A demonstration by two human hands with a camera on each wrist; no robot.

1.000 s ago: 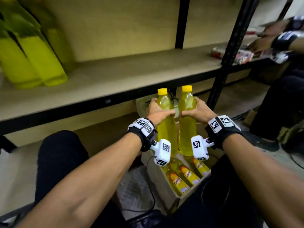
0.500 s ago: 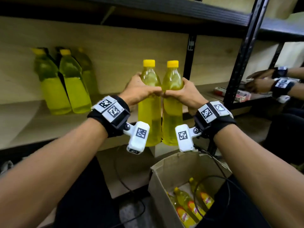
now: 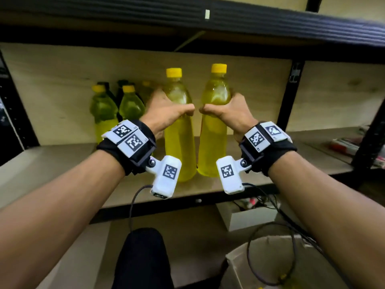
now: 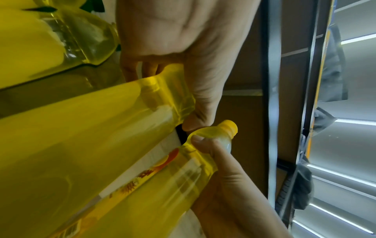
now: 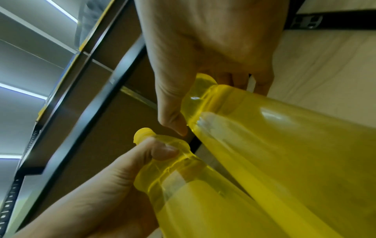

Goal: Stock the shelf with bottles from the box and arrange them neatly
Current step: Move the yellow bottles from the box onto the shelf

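At the far left of the shelf, a cluster of yellow-capped bottles stands against the back panel. Just right of them, the left hand is wrapped around the upper body of the left bottle, thumb across the near side and fingers curled round the far side. The left forearm reaches up and forward from the lower left, with a black wrist strap carrying white coded tags. The bottle is upright over the shelf board; whether its base touches the board cannot be told.

Beside it, a narrow gap apart, the right bottle is upright too, gripped near its shoulder by the right hand, thumb pointing left toward the other thumb. The two thumbs nearly meet. The right forearm mirrors the left, coming from the lower right.

The left wrist view shows what the head view hides: the left hand from the palm side, fingers seen through the clear plastic, and an orange printed label on the right bottle. The right wrist view shows the right hand closed on its bottle.

Near right, below the shelf, the open cardboard box sits on the floor, with cables looped over it.
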